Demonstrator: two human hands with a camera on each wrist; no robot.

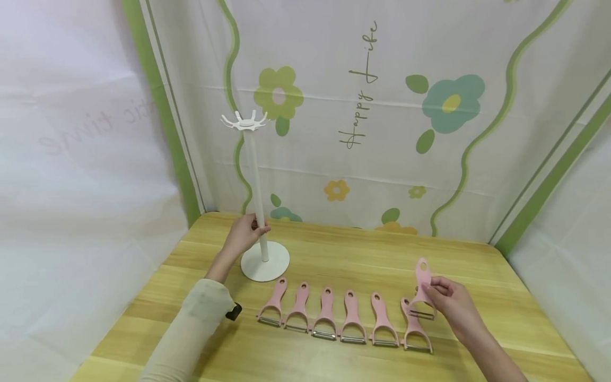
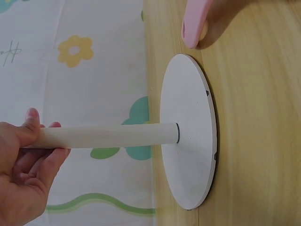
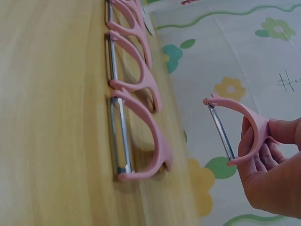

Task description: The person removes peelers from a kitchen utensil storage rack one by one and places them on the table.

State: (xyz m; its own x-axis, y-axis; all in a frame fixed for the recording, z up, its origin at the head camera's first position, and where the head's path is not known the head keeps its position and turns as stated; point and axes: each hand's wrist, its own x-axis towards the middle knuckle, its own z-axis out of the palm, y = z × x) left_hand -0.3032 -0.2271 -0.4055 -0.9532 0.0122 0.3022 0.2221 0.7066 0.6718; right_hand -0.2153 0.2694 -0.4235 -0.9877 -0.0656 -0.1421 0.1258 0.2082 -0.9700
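Note:
My left hand grips the white post of a stand, fingers and thumb wrapped round its lower part. The stand's round base sits flat on the table, and a ring of hooks tops the post with nothing hanging on it. In my right hand a pink peeler is pinched by its handle, raised above the table with its blade end down. Several more pink peelers lie in a row, handles pointing away. The raised peeler partly overlaps the rightmost lying peeler in the head view.
The wooden table bears the stand at the back left and the peeler row in front of it. A printed fabric curtain hangs behind the far edge, with white side curtains. A small black object is at the left sleeve.

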